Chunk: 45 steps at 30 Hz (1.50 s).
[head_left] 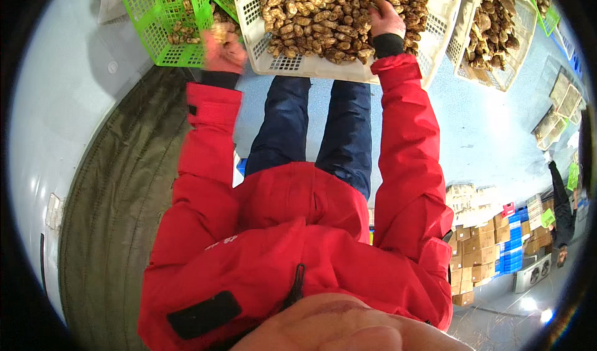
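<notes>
White crate [323, 70] beside green basket [200, 9], likely for short reaches.
My right hand [387, 22] rests on brown produce [323, 24]; left hand [225, 53] at the basket's near-right corner; I can't tell either's finger pinch.

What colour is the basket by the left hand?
The basket by the left hand is bright green; best seen in the head view.

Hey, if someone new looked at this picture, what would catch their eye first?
Probably the bright red jacket, filling the lower middle. Next, the white crate at the top centre, heaped with brown, knobbly pieces, with the right hand at the heap. Left of it, the bright green crate stands out, the blurred left hand by its right side.
</notes>
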{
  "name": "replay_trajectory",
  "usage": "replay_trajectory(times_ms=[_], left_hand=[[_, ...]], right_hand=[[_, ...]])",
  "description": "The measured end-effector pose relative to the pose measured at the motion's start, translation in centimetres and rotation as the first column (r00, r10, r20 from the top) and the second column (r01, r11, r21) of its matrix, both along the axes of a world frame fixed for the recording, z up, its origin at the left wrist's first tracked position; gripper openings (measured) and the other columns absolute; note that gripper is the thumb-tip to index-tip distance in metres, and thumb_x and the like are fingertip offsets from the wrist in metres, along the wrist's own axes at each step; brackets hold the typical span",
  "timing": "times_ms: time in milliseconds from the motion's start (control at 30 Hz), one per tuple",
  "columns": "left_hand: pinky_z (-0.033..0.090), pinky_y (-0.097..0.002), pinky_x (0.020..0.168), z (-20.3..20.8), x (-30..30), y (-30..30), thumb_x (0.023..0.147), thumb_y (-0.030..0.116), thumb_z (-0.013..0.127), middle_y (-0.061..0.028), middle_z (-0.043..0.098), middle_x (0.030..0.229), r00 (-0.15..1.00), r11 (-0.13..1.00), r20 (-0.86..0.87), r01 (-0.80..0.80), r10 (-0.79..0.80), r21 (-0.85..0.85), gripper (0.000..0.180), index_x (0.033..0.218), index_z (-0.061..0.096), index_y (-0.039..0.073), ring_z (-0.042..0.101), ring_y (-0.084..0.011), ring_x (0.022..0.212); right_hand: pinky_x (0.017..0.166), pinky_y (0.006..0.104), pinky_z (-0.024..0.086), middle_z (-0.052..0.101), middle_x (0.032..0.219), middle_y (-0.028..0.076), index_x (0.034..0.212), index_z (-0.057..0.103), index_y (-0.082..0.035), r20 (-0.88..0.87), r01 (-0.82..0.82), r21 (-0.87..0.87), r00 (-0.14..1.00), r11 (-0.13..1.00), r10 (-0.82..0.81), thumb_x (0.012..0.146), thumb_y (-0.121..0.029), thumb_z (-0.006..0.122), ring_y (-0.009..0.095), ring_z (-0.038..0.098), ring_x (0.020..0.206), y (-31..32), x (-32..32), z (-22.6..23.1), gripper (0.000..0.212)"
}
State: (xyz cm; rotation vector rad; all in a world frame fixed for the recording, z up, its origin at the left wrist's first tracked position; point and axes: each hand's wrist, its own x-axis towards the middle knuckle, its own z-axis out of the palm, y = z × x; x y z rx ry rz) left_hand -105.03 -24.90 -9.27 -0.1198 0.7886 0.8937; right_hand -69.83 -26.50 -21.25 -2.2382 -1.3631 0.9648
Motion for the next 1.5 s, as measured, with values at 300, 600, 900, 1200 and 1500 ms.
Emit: replay_trajectory(times_ms=[300,600,900,1200,1500], left_hand=[[0.040,-0.0336,0.079,0.3,2.2,1.3,0.074,0.053,0.049,-0.0091,0.050,0.103,0.629,0.914,-0.713,0.405,-0.309,-0.039,0.059,0.111,0.043,0.006,0.048,-0.0216,0.092],[0.046,-0.0313,0.075,-4.1,11.5,-2.2,0.077,-0.001,0.055,-0.0065,0.055,0.100,0.947,0.972,-0.234,0.193,-0.220,-0.134,0.030,0.105,0.050,0.011,0.052,-0.0195,0.093],[0.049,-0.0305,0.067,-6.9,11.6,-1.8,0.084,0.019,0.050,-0.0077,0.054,0.094,0.977,0.970,-0.003,0.213,-0.214,-0.121,0.020,0.100,0.050,0.008,0.054,-0.0190,0.082],[0.047,-0.0309,0.062,-6.8,14.0,-0.8,0.083,0.030,0.051,0.0020,0.053,0.100,0.905,0.936,-0.251,0.306,-0.343,-0.174,0.028,0.106,0.049,0.015,0.053,-0.0137,0.086],[0.043,-0.0289,0.050,-8.0,11.6,-1.5,0.083,0.033,0.050,-0.0105,0.055,0.089,0.939,0.961,0.255,0.262,-0.232,-0.091,0.029,0.102,0.049,0.011,0.055,-0.0241,0.077]], right_hand=[[0.065,0.0238,0.045,0.059,0.086,0.006,0.103,0.054,-0.005,-0.744,0.222,-0.088,0.634,0.971,-0.212,0.078,-0.014,0.059,0.014,0.056,0.075,-1.9,-6.4,8.6,0.027],[0.061,0.0384,0.046,0.057,0.082,0.010,0.089,0.055,-0.015,0.335,-0.313,-0.019,0.893,0.950,0.301,0.071,-0.026,0.058,0.028,0.056,0.075,3.2,-6.2,3.4,0.022],[0.067,0.0419,0.046,0.055,0.095,0.011,0.105,0.050,-0.018,0.331,-0.147,0.030,0.935,0.989,0.129,0.072,-0.035,0.059,0.031,0.055,0.083,3.6,-3.1,4.1,0.038],[0.071,0.0345,0.045,0.057,0.094,0.012,0.110,0.051,-0.014,-0.240,-0.351,0.168,0.892,0.921,0.384,0.074,-0.017,0.058,0.029,0.056,0.083,0.7,-4.3,8.9,0.037],[0.071,0.0373,0.046,0.055,0.094,0.012,0.094,0.054,-0.012,0.089,-0.401,-0.178,0.903,0.899,0.420,0.074,-0.029,0.055,0.028,0.055,0.086,1.5,-5.7,6.1,0.027]])
